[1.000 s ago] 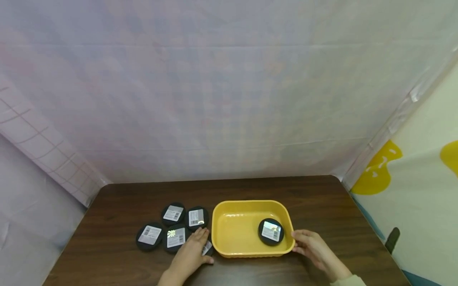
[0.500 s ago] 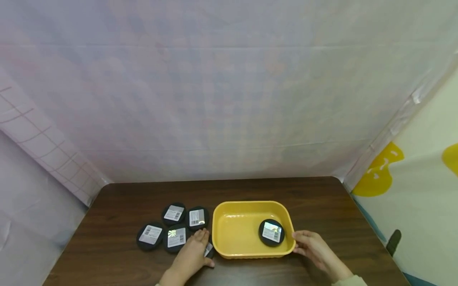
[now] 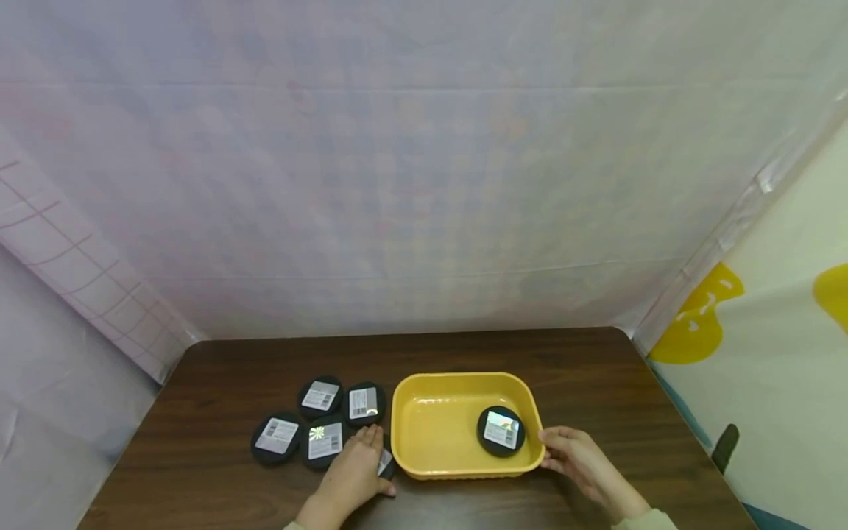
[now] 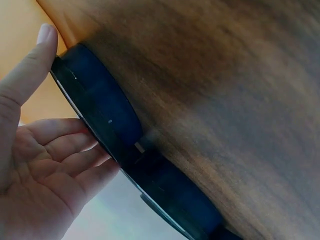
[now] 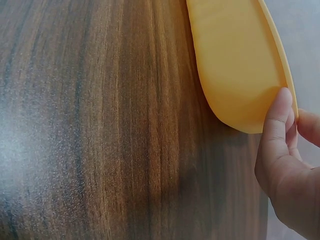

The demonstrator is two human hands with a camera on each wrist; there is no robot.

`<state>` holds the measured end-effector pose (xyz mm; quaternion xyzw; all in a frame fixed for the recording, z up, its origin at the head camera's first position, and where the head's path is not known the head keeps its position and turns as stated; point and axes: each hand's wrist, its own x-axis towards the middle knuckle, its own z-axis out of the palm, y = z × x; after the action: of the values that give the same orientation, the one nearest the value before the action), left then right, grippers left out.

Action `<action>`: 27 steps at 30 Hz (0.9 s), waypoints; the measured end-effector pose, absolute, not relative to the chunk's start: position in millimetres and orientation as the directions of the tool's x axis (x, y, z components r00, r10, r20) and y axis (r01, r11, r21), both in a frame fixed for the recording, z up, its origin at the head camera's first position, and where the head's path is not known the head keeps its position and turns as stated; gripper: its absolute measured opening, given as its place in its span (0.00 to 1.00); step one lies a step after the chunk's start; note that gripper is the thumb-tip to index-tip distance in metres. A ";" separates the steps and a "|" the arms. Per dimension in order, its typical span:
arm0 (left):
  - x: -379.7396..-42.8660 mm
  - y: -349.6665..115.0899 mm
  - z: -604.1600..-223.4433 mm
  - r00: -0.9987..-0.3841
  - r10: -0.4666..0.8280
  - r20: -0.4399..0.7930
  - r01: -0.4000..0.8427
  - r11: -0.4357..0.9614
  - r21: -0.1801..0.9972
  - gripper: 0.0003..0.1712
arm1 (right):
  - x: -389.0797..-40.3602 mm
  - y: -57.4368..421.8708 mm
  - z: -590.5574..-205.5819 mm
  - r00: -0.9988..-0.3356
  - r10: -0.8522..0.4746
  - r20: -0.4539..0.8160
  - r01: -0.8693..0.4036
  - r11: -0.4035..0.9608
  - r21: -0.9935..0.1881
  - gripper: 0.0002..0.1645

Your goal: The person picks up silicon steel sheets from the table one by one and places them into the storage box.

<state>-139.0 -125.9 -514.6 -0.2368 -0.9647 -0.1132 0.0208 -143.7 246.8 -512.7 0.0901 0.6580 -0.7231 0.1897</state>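
My left hand (image 3: 354,471) rests over a flat black round container with a barcode label (image 3: 386,464), next to the yellow tray (image 3: 457,472). In the left wrist view, the fingers (image 4: 65,150) lie fairly straight against its labelled side, and the thumb (image 4: 32,70) reaches past its rim. Several similar black containers (image 3: 325,440) lie label up around that hand. My right hand (image 3: 583,467) pinches the tray's right rim, with a finger under the lip and the thumb across it in the right wrist view. One black container (image 3: 500,430) lies inside the tray, towards the right.
A dark brown wooden table (image 3: 563,353) carries everything. White patterned sheeting (image 3: 424,184) hangs behind its far edge and along the left. On the right is a pale wall with yellow shapes (image 3: 702,324), and a dark rounded object (image 3: 726,445) stands by the table's edge.
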 end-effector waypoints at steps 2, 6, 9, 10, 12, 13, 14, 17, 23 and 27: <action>-138.9 -125.8 -514.1 -0.886 0.455 0.085 0.463 0.863 0.202 0.52 | -143.2 246.7 -512.9 -0.913 -0.158 -0.375 0.389 -0.064 -0.919 0.14; -138.3 -125.5 -512.8 -0.886 0.459 0.062 0.462 0.864 0.202 0.53 | -142.5 246.8 -513.4 -0.916 -0.159 -0.368 0.382 -0.066 -0.922 0.13; -137.9 -125.2 -512.3 -0.885 0.462 0.059 0.464 0.865 0.192 0.53 | -142.1 246.6 -513.6 -0.918 -0.155 -0.365 0.378 -0.066 -0.923 0.13; -138.0 -125.1 -512.5 -0.885 0.462 0.062 0.465 0.865 0.186 0.53 | -142.1 246.5 -513.8 -0.919 -0.152 -0.364 0.377 -0.068 -0.924 0.13; -138.0 -125.2 -512.9 -0.885 0.460 0.068 0.464 0.868 0.179 0.52 | -142.2 245.9 -513.9 -0.920 -0.149 -0.364 0.376 -0.068 -0.924 0.14; -138.0 -125.3 -513.0 -0.886 0.458 0.070 0.463 0.869 0.178 0.52 | -142.2 245.6 -513.6 -0.920 -0.146 -0.363 0.375 -0.067 -0.924 0.14; -138.0 -125.5 -513.4 -0.887 0.456 0.071 0.461 0.869 0.179 0.51 | -142.3 245.3 -513.5 -0.921 -0.143 -0.363 0.375 -0.065 -0.925 0.14; -138.4 -126.2 -514.0 -0.886 0.458 0.066 0.462 0.868 0.184 0.50 | -142.5 244.5 -513.0 -0.921 -0.138 -0.364 0.374 -0.061 -0.925 0.15; -139.9 -127.4 -515.7 -0.888 0.454 0.070 0.459 0.866 0.198 0.50 | -142.7 243.6 -512.4 -0.922 -0.129 -0.365 0.375 -0.065 -0.925 0.14; -140.1 -127.3 -515.8 -0.888 0.453 0.083 0.460 0.864 0.205 0.49 | -141.7 243.1 -511.9 -0.923 -0.116 -0.366 0.375 -0.062 -0.925 0.14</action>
<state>-140.1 -127.3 -515.8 -0.2365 -0.9652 -0.1103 0.0162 -141.7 243.1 -511.9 0.0973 0.6636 -0.7220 0.1701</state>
